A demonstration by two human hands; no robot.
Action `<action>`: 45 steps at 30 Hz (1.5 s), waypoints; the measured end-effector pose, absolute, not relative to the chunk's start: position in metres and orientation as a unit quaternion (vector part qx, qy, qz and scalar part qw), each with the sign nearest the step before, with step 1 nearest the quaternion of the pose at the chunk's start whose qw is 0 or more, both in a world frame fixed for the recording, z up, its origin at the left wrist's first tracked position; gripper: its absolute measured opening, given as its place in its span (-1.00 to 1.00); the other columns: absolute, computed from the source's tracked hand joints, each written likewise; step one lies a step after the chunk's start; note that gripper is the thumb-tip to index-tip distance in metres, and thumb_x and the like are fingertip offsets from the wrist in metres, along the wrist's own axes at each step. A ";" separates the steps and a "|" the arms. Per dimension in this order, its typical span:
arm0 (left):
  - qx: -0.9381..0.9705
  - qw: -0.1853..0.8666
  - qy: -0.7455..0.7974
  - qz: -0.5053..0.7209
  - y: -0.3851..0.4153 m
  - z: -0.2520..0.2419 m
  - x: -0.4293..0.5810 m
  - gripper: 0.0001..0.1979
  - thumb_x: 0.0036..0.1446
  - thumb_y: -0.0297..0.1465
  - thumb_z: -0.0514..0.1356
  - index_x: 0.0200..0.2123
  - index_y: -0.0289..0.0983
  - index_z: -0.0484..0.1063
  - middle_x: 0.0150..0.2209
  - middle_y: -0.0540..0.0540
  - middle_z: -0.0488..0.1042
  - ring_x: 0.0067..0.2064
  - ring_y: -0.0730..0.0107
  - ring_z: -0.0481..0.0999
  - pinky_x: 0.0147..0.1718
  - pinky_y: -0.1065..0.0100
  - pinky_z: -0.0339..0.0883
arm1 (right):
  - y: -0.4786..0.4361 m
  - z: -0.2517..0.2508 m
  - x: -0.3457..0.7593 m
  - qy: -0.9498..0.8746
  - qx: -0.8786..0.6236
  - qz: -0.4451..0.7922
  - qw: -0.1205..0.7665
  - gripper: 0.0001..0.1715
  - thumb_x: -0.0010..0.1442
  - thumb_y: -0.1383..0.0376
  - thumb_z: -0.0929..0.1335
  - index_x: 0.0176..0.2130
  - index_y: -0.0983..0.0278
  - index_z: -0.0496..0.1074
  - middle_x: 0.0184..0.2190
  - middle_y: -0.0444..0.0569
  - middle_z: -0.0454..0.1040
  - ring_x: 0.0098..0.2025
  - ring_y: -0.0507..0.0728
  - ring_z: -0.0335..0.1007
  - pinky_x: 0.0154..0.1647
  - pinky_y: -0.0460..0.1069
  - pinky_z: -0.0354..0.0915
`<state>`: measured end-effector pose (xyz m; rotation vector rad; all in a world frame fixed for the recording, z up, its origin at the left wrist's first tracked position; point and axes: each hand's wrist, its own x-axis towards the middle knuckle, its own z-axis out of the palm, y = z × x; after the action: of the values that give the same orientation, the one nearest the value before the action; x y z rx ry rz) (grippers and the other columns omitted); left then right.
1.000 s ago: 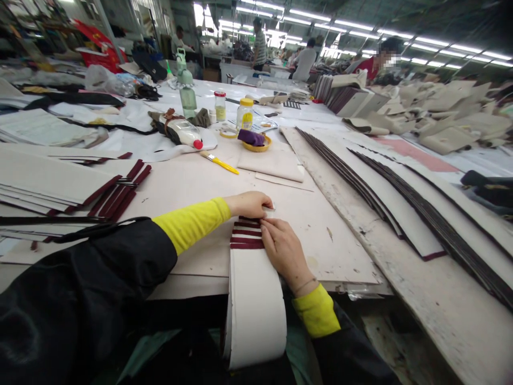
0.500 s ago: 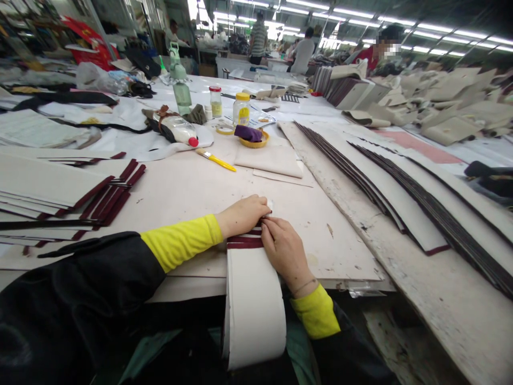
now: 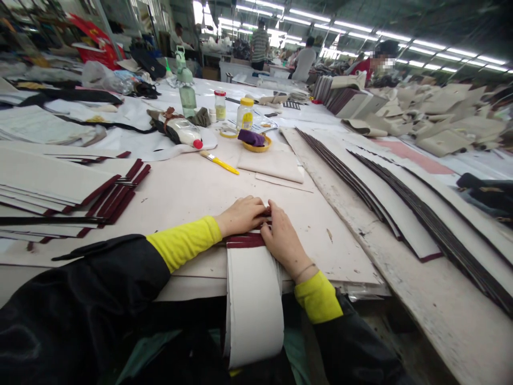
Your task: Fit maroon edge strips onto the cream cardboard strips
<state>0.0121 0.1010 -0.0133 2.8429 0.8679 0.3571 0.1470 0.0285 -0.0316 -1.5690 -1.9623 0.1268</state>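
A stack of long cream strips (image 3: 254, 289) with maroon ends hangs over the near table edge, its lower part curving down towards my lap. The maroon edging (image 3: 245, 242) shows in layers at the table end. My left hand (image 3: 242, 215) lies across the top of the stack, its curled fingers closed on the end of the uppermost strip. From the other side my right hand (image 3: 284, 235) grips the same end, thumb on the near side and fingers stretched over it. The fingertips of both hands meet there and partly hide the edge.
To the left lie more maroon-edged strips (image 3: 116, 198); dark-edged strips (image 3: 401, 198) fan out on the right. Ahead are a yellow brush (image 3: 220, 162), a yellow dish (image 3: 262, 145) with a purple cloth, jars (image 3: 245, 115) and a bottle (image 3: 186, 136). People work far back.
My right hand's fingers have straightened and shifted forward over the strip's end, from a pinch. A small pale bit beyond the fingertips no longer shows. The view has shifted slightly.
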 end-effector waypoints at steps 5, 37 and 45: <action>0.941 0.141 0.269 0.147 0.111 -0.015 -0.011 -0.70 0.09 -0.23 0.12 -0.17 -0.31 0.38 -0.20 -0.13 0.36 -0.13 0.33 0.31 -0.10 0.35 0.16 | 0.030 -0.033 0.148 -0.765 -0.588 0.029 0.262 -0.49 0.10 0.39 0.13 0.07 0.44 0.14 -0.06 0.22 0.30 0.00 0.23 0.19 0.01 0.18 0.18; 0.940 0.138 0.272 0.153 0.113 -0.011 -0.048 -0.70 0.22 -0.36 -0.08 -0.25 -0.34 0.41 -0.21 -0.15 0.39 -0.14 0.39 0.34 -0.08 0.39 0.16 | 0.020 -0.028 0.153 -0.779 -0.586 -0.011 0.224 -0.62 0.23 0.30 0.12 -0.07 0.37 0.35 -0.19 0.12 0.39 -0.10 0.18 0.26 -0.05 0.09 0.24; 0.890 0.205 0.406 0.022 0.146 0.009 0.011 -0.66 0.03 -0.20 0.09 -0.23 -0.33 0.39 -0.33 -0.07 0.47 -0.34 0.39 0.40 -0.35 0.45 0.22 | 0.017 -0.028 0.153 -0.780 -0.574 -0.010 0.251 -0.63 0.23 0.28 0.13 -0.07 0.32 0.36 -0.18 0.12 0.40 -0.09 0.18 0.27 -0.04 0.12 0.24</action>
<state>0.0109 0.1461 0.0091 2.4819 1.1305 0.0602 0.1529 0.0170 -0.0281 -1.5614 -2.1218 -0.0284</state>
